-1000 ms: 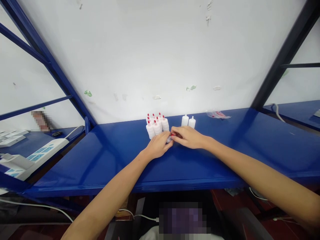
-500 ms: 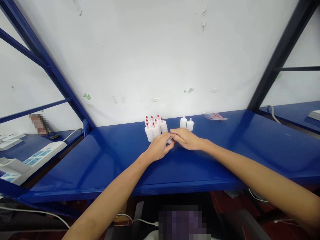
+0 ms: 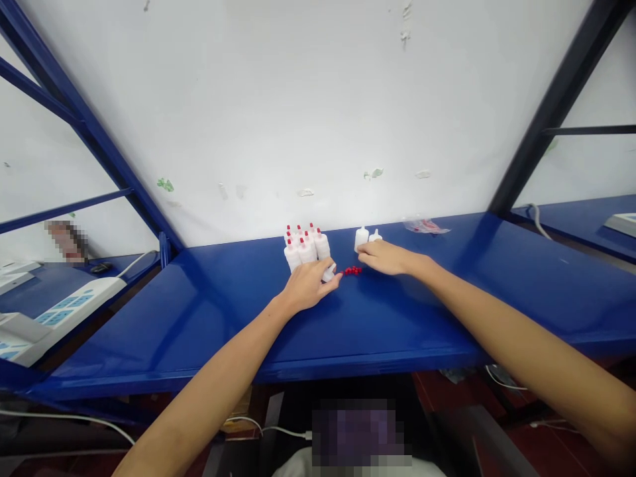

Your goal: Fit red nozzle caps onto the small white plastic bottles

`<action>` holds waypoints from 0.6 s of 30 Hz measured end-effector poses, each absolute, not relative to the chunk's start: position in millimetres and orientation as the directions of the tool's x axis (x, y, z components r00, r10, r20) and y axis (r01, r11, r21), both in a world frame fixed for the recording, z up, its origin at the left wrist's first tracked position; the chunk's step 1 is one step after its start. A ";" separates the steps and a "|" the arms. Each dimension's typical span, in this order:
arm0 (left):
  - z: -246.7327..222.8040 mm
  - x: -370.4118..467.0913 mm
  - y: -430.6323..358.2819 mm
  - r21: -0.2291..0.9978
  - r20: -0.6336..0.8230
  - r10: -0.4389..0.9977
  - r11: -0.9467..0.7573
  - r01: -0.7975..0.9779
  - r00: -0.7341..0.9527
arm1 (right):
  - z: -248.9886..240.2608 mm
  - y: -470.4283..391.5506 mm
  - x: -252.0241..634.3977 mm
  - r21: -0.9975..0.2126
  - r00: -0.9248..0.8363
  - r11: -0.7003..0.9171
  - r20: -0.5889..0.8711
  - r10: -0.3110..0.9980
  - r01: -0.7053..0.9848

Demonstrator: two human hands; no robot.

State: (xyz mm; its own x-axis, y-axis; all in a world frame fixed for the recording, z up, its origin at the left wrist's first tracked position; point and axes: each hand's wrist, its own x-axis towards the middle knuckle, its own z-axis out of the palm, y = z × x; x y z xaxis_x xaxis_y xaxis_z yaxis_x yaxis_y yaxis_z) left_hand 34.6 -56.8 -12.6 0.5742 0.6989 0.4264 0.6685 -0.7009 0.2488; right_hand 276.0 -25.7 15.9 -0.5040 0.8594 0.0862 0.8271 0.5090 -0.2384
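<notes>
My left hand (image 3: 312, 285) is curled round a small white squeeze bottle (image 3: 328, 272), which leans between thumb and fingers. Its top is mostly hidden. Just behind stand several white bottles (image 3: 307, 250) with red tips, grouped closely. To the right of my left fingertips lies a small cluster of red caps (image 3: 353, 270) on the blue table. My right hand (image 3: 385, 257) hovers beyond the caps, fingers drawn together; whatever they may hold is hidden. Directly behind it stand two white bottles with bare nozzles, the left one (image 3: 362, 238) close to my fingertips and the right one (image 3: 375, 236) partly covered.
A clear plastic bag (image 3: 426, 226) with red contents lies at the back right of the blue table (image 3: 209, 318), by the wall. Blue frame posts rise at both sides. A white power strip (image 3: 64, 318) sits on the left neighbouring surface.
My right hand has parted from my left and moved right, towards the bare-nozzle bottles. The red caps have come into view. My left hand still holds its bottle.
</notes>
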 end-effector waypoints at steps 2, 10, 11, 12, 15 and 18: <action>-11.9 35.1 -57.3 0.240 0.404 0.700 -0.702 0.671 0.588 | 13.9 -24.6 276.5 -0.221 -0.490 0.477 -0.003 0.872 0.850; -10.5 35.0 -57.6 0.214 0.282 0.738 -0.671 0.710 0.613 | 15.7 -27.5 274.1 -0.242 -0.490 0.458 -0.092 0.867 0.855; -11.2 35.1 -57.3 0.205 0.269 0.741 -0.669 0.715 0.616 | 15.6 -27.3 274.3 -0.253 -0.504 0.473 -0.076 0.860 0.844; -12.1 35.2 -56.9 0.198 0.260 0.742 -0.667 0.718 0.617 | 15.5 -27.3 274.5 -0.258 -0.515 0.485 -0.056 0.856 0.835; -14.6 35.8 -55.8 0.205 0.271 0.748 -0.660 0.723 0.606 | 15.7 -29.6 272.4 -0.230 -0.502 0.497 0.040 0.864 0.837; -15.2 36.3 -55.9 0.251 0.311 0.758 -0.648 0.719 0.574 | 16.2 -37.6 263.2 -0.230 -0.531 0.563 0.190 0.826 0.794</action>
State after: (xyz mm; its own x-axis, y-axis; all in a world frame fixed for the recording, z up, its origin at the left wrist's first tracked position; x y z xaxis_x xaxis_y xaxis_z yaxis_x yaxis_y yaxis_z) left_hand 36.3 -55.9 -15.2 0.5740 0.7576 0.3106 0.7191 -0.6479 0.2513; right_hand 263.2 -37.6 16.2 -0.5308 0.8259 0.1902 0.7939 0.5631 -0.2297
